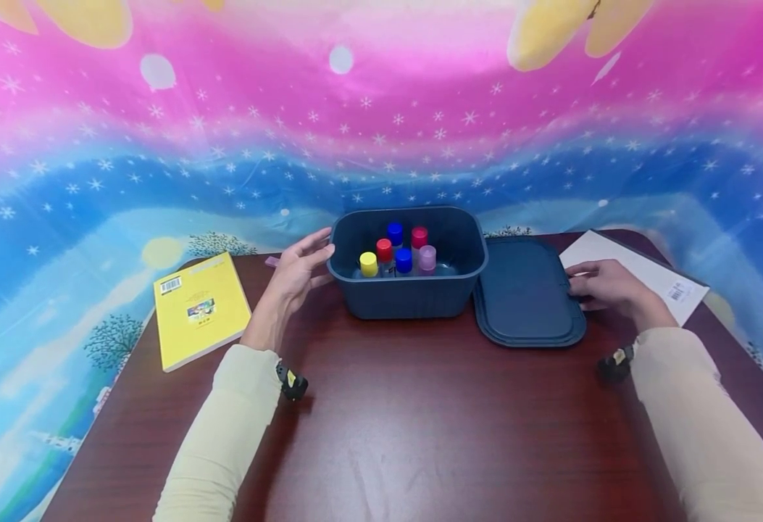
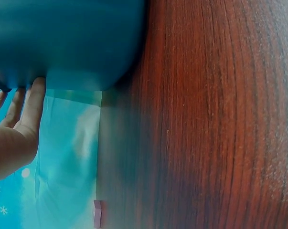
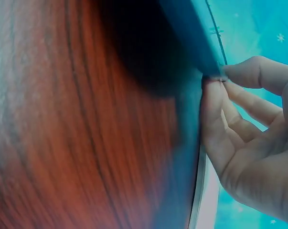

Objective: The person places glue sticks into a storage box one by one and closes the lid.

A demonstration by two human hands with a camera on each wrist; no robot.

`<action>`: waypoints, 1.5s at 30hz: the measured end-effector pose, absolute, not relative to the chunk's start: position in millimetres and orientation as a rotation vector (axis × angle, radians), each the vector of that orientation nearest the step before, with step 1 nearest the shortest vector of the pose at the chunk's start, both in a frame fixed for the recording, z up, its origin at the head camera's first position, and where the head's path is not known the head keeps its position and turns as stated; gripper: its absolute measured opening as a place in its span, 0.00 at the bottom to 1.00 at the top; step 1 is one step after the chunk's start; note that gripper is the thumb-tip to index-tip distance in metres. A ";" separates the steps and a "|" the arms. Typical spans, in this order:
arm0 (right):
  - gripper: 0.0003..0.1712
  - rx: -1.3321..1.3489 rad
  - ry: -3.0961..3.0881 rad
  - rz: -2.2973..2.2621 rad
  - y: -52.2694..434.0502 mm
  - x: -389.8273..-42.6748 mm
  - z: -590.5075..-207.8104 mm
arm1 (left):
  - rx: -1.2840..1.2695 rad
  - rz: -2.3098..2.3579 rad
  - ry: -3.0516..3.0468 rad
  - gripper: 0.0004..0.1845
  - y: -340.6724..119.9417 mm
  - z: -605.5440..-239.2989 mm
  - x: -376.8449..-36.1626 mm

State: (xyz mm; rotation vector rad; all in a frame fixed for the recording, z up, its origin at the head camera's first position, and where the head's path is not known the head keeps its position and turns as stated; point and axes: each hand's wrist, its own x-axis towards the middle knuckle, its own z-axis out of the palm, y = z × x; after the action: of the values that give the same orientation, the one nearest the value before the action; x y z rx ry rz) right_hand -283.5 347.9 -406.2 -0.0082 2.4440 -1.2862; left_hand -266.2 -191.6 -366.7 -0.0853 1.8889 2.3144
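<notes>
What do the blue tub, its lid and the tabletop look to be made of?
Tub and lid: likely molded plastic, matte dark blue, with rounded corners and a stepped rim. Tabletop: wood or wood-look laminate, reddish brown, with streaky grain and a soft sheen.

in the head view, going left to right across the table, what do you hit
yellow paperback book → left hand → dark blue plastic bin holding colour-capped bottles → flat dark blue lid → right hand → white sheet of paper
</notes>
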 end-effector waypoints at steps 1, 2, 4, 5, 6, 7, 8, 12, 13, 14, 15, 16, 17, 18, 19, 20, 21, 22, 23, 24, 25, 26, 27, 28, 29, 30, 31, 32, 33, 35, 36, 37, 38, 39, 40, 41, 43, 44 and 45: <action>0.34 0.004 2.413 -1.321 349.3 -283.3 -405.7 | -0.083 2.314 1.889 0.28 -191.7 -366.6 -266.3; 0.34 0.017 2.384 -1.355 350.5 -283.0 -404.8 | -0.081 2.313 1.889 0.28 -191.8 -366.5 -266.4; 0.34 0.035 2.334 -1.425 352.1 -282.7 -402.6 | -0.076 2.314 1.890 0.28 -191.8 -366.3 -266.6; 0.34 0.038 2.319 -1.449 352.6 -282.5 -401.3 | -0.072 2.312 1.888 0.28 -191.9 -366.4 -266.9; 0.34 0.034 2.310 -1.469 352.8 -282.0 -399.8 | -0.070 2.313 1.886 0.28 -191.8 -366.3 -266.9; 0.34 0.028 2.307 -1.485 352.5 -281.5 -398.2 | -0.069 2.312 1.885 0.28 -191.8 -366.5 -267.0; 0.34 0.021 2.313 -1.490 352.6 -280.8 -396.7 | -0.070 2.309 1.886 0.28 -191.6 -366.3 -266.9; 0.33 0.009 2.367 -1.507 351.0 -276.8 -391.8 | -0.076 2.304 1.884 0.28 -191.6 -366.1 -266.7; 0.33 0.010 2.375 -1.513 350.7 -275.6 -390.9 | -0.079 2.303 1.884 0.28 -191.7 -366.2 -266.7; 0.34 0.012 2.381 -1.522 350.5 -274.3 -390.0 | -0.081 2.305 1.882 0.27 -191.8 -366.0 -266.5; 0.34 0.015 2.382 -1.533 350.3 -273.1 -389.1 | -0.080 2.306 1.879 0.27 -192.0 -366.2 -266.5; 0.34 0.020 2.377 -1.547 350.4 -271.7 -388.0 | -0.081 2.305 1.878 0.27 -192.2 -366.3 -266.3; 0.35 0.025 2.369 -1.561 350.8 -270.4 -386.9 | -0.082 2.304 1.877 0.27 -192.3 -366.4 -266.1; 0.35 0.037 2.366 -1.573 351.3 -269.2 -385.4 | -0.081 2.303 1.875 0.27 -192.4 -366.5 -266.0; 0.35 0.045 2.373 -1.573 352.3 -267.9 -383.8 | -0.078 2.302 1.876 0.27 -192.3 -366.4 -265.7; 0.36 0.056 2.379 -1.577 353.4 -266.7 -381.9 | -0.078 2.301 1.875 0.27 -192.2 -366.4 -265.5; 0.36 0.056 2.391 -1.574 355.1 -265.6 -380.1 | -0.078 2.300 1.873 0.28 -192.1 -366.2 -265.2; 0.36 0.059 2.406 -1.572 356.5 -264.6 -378.0 | -0.078 2.299 1.872 0.28 -192.1 -366.1 -265.0; 0.36 0.060 2.423 -1.567 357.9 -263.8 -376.1 | -0.078 2.300 1.869 0.28 -192.1 -365.9 -264.9; 0.36 0.062 2.441 -1.561 359.3 -263.2 -374.0 | -0.078 2.303 1.867 0.28 -192.2 -365.8 -264.8; 0.35 0.055 2.455 -1.558 360.6 -262.6 -371.9 | -0.079 2.304 1.866 0.28 -192.3 -365.6 -264.7; 0.34 0.053 2.459 -1.569 361.7 -262.1 -369.9 | -0.080 2.302 1.867 0.28 -192.6 -365.6 -265.0; 0.32 0.051 2.466 -1.580 362.9 -261.8 -368.0 | -0.080 2.304 1.866 0.28 -192.8 -365.5 -265.1; 0.28 0.062 2.470 -1.600 363.6 -261.5 -366.0 | -0.079 2.304 1.867 0.28 -193.0 -365.4 -265.3; 0.23 0.064 2.465 -1.627 364.6 -261.3 -364.0 | -0.077 2.303 1.867 0.28 -193.1 -365.3 -265.5; 0.19 0.063 2.456 -1.657 365.2 -261.2 -361.8 | -0.077 2.303 1.868 0.28 -193.2 -365.2 -265.7; 0.15 0.060 2.444 -1.691 365.9 -260.8 -359.7 | -0.076 2.303 1.869 0.28 -193.4 -365.2 -265.8; 0.13 0.057 2.429 -1.727 366.4 -260.3 -357.4 | -0.074 2.303 1.871 0.28 -193.5 -365.2 -265.8; 0.14 0.055 2.403 -1.771 366.9 -259.9 -355.2 | -0.073 2.307 1.871 0.28 -193.5 -365.0 -265.7; 0.17 0.037 2.315 -1.884 367.5 -258.8 -350.5 | -0.071 2.305 1.878 0.27 -193.9 -364.7 -265.6; 0.18 0.032 2.283 -1.926 367.6 -258.0 -348.2 | -0.071 2.305 1.880 0.28 -194.0 -364.7 -265.6; 0.18 0.025 2.252 -1.962 367.6 -257.1 -346.1 | -0.072 2.304 1.884 0.28 -194.0 -364.7 -265.6; 0.18 0.021 2.222 -1.996 367.4 -256.3 -344.1 | -0.075 2.300 1.887 0.28 -193.9 -364.7 -265.5; 0.18 0.018 2.194 -2.025 367.0 -255.5 -342.3 | -0.079 2.299 1.889 0.28 -193.8 -364.8 -265.3; 0.18 0.012 2.178 -2.042 366.3 -254.7 -340.5 | -0.080 2.296 1.890 0.28 -193.7 -365.0 -265.3; 0.19 0.012 2.188 -2.037 365.2 -254.0 -338.8 | -0.082 2.296 1.887 0.28 -193.6 -365.3 -265.5; 0.19 0.010 2.168 -2.053 363.2 -252.9 -335.9 | -0.085 2.301 1.881 0.28 -192.8 -365.6 -265.4; 0.19 0.014 2.159 -2.061 362.2 -252.5 -334.7 | -0.084 2.303 1.875 0.28 -192.6 -365.7 -265.3; 0.18 0.016 2.154 -2.064 361.3 -252.1 -333.5 | -0.082 2.307 1.870 0.28 -192.4 -365.8 -265.3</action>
State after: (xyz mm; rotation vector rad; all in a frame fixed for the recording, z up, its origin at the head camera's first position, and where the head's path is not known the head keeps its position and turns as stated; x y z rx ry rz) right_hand -252.1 361.3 -333.5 0.0155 2.1545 -2.0641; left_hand -265.3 -192.4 -365.8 -0.0815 1.8696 2.3067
